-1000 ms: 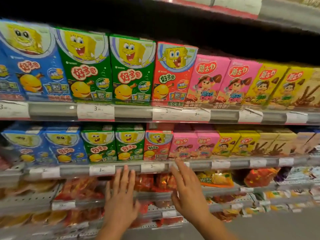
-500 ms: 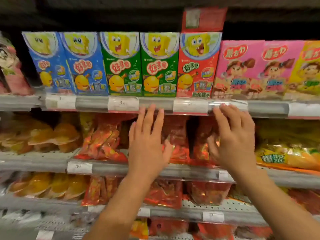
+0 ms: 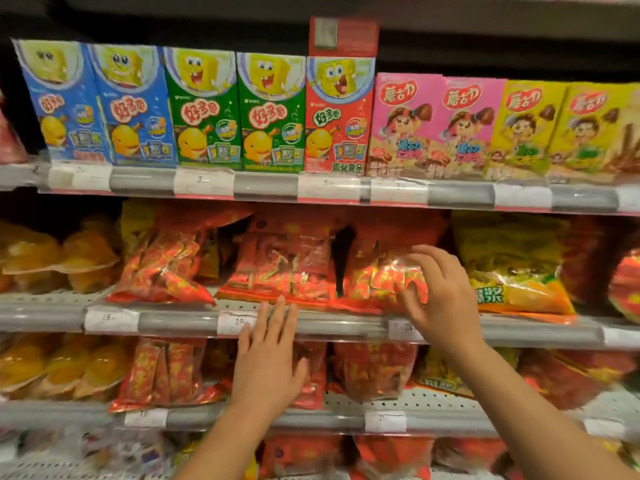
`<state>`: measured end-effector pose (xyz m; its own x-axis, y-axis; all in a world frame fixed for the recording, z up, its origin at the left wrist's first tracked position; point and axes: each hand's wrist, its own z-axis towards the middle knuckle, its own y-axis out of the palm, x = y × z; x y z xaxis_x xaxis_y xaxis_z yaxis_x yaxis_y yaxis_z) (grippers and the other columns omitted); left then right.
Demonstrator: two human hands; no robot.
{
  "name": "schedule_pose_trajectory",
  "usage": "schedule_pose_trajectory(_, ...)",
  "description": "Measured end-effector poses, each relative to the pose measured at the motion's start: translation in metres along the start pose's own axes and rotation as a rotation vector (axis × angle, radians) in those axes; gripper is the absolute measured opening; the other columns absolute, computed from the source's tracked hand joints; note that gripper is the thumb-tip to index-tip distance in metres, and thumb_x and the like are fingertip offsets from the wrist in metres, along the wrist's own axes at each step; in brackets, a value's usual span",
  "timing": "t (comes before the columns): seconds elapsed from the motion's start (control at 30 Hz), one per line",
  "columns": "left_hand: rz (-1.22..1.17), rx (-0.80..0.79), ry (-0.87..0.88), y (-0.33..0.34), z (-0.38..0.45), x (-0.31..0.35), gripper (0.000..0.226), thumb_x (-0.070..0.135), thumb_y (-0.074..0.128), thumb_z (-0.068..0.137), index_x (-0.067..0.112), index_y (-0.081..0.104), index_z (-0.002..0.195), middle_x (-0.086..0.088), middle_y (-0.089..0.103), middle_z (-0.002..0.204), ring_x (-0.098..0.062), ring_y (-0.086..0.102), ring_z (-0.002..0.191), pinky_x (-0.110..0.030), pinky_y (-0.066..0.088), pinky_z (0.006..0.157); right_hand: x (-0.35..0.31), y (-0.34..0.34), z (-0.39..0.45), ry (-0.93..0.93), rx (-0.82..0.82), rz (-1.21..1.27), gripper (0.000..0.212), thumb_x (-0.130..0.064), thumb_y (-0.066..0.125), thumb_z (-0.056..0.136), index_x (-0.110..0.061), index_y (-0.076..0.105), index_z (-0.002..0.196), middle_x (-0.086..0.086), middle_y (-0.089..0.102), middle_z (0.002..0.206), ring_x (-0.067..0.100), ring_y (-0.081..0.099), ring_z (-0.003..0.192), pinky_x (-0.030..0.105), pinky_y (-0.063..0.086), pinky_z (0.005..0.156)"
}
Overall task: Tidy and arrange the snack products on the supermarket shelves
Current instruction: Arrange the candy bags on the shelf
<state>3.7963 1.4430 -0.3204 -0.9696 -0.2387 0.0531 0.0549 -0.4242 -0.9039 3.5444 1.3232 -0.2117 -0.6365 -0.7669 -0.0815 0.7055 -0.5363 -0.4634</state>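
Red bag (image 3: pixel 377 282) sits on the middle shelf (image 3: pixel 180 322), the right hand (image 3: pixel 440 296) pinching its front. Left hand (image 3: pixel 268 358), fingers straight, hovers at the rail. Straightening seems underway; next, squaring the bag likely needs both hands.

Price labels (image 3: pixel 111 319) blurred, unreadable
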Motion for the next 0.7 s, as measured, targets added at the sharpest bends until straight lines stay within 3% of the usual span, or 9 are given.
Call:
schedule_pose_trajectory(0.1,0.029,0.072,0.018,0.008,-0.001,-0.004,0.092,0.058,0.044,0.092,0.022,-0.003,0.162,-0.002,-0.014,0.168,-0.027,-0.006,0.155,-0.051,0.020,0.123,0.050,0.000,-0.037,0.258,0.056,-0.001,0.040,-0.023,0.056,0.084,-0.004,0.062,0.119,0.015,0.060,0.126,0.031,0.054,0.118,0.047,0.047,0.101)
schedule_pose_trajectory(0.23,0.012,0.062,-0.006,0.010,0.001,-0.004,0.093,0.060,0.044,0.086,0.022,0.006,0.162,-0.003,-0.002,0.170,-0.028,0.003,0.156,-0.053,0.026,0.120,0.117,-0.031,-0.040,0.648,0.090,-0.148,0.044,-0.018,0.069,0.089,0.000,0.053,0.125,0.027,0.055,0.128,0.045,0.048,0.119,0.055,0.041,0.104)
schedule_pose_trajectory(0.4,0.013,0.063,-0.010,0.012,0.002,-0.002,0.099,0.061,0.049,0.082,0.021,0.007,0.162,-0.005,0.001,0.170,-0.030,0.004,0.156,-0.055,0.027,0.119,0.179,-0.054,-0.010,0.946,-0.165,-0.194,0.089,-0.057,0.072,0.085,0.000,0.034,0.141,0.032,0.051,0.134,0.054,0.050,0.121,0.064,0.045,0.098)
schedule_pose_trajectory(0.5,0.032,0.072,0.006,0.016,-0.001,-0.003,0.103,0.059,0.051,0.083,0.022,-0.003,0.162,-0.003,-0.012,0.169,-0.029,-0.006,0.156,-0.055,0.021,0.122,0.188,-0.052,-0.003,0.998,-0.279,-0.070,0.106,-0.059,0.074,0.082,-0.003,0.014,0.149,0.033,0.048,0.141,0.054,0.051,0.123,0.062,0.046,0.099)
schedule_pose_trajectory(0.67,0.034,0.052,-0.005,0.015,0.002,-0.002,0.108,0.061,0.056,0.079,0.021,0.000,0.162,-0.005,-0.009,0.170,-0.032,-0.002,0.155,-0.058,0.024,0.119,0.194,-0.056,-0.002,1.048,-0.362,-0.051,0.127,-0.070,0.079,0.069,-0.008,0.007,0.154,0.029,0.045,0.148,0.049,0.050,0.129,0.063,0.042,0.107)
schedule_pose_trajectory(0.7,0.039,0.045,-0.008,0.015,0.003,-0.002,0.108,0.061,0.056,0.079,0.020,0.000,0.162,-0.006,-0.009,0.170,-0.032,-0.002,0.155,-0.058,0.026,0.118,0.195,-0.057,-0.001,1.051,-0.379,-0.042,0.126,-0.071,0.080,0.067,-0.007,0.013,0.152,0.027,0.047,0.145,0.048,0.052,0.127,0.061,0.045,0.104)
